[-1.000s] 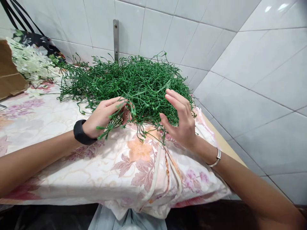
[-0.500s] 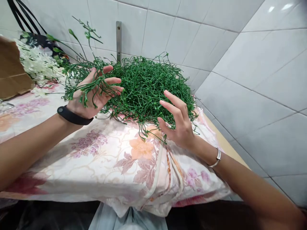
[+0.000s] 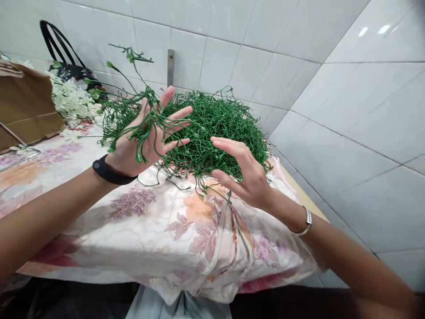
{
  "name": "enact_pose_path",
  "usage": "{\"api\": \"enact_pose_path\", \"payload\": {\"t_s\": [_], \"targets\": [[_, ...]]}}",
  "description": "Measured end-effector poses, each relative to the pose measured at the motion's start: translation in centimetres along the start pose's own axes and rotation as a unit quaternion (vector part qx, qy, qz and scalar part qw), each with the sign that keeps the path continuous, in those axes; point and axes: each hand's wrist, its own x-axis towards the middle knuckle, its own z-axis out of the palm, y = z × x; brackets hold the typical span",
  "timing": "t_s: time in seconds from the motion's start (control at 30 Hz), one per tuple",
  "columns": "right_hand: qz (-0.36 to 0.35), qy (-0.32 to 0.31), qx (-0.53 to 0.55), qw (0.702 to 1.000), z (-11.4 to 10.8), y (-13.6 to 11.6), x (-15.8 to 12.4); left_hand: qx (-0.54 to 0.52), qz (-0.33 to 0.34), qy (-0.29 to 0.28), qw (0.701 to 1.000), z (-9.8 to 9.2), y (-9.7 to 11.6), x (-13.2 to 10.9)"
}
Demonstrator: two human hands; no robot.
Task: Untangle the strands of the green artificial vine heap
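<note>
Tabletop point(image 3: 133, 241) under floral cloth, with a green heap near the wall point(image 3: 372, 155)

The tabletop is backed by white tiles. Towards its far side, a broad heap of thin green stems point(image 3: 219, 124) is piled. At the left a torn-edged cardboard box point(image 3: 29, 106) is placed; white flowers point(image 3: 71, 99) are seen beside it, with a dark bag point(image 3: 76, 71) behind them.

The left hand point(image 3: 146, 144) is turned palm up with its fingers spread, and a small bunch of stems point(image 3: 151, 108) is borne across the palm rather than clenched; whether it is pinned by the thumb cannot be told. Before the heap, the right hand point(image 3: 247, 177) is held with fingers parted and curved; nothing is seen gripped by it, and contact with the heap cannot be judged.

The bunch is probably best supported where its stems gather, with only light pressure applied, so that the thin ends are not bent. Tangled stems are better teased apart singly than tugged, since neighbours could be dragged along.

No brand, label or lettering can be read, whether on the box, the bag or the black wristband point(image 3: 111, 170).
</note>
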Motion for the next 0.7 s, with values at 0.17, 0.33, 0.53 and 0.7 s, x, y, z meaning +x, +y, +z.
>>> {"api": "enact_pose_path", "payload": {"t_s": [0.17, 0.33, 0.53, 0.7], "targets": [[0.001, 0.042, -0.015, 0.999, -0.7, -1.1, 3.1, 0.083, -0.022, 0.034, 0.996, 1.1, -0.9, 0.3], [-0.050, 0.057, -0.077, 0.994, 0.3, -1.7, 5.1, 0.038, -0.045, 0.044, 0.997, 2.2, -1.7, 0.0], [-0.059, 0.080, -0.139, 0.985, 0.7, -1.3, 5.6, 0.019, -0.056, 0.089, 0.994, 2.5, -1.3, -0.3], [-0.037, 0.145, -0.204, 0.967, -1.8, 0.1, 6.0, 0.197, -0.009, 0.174, 0.965, 1.0, 1.1, -0.2]]}}
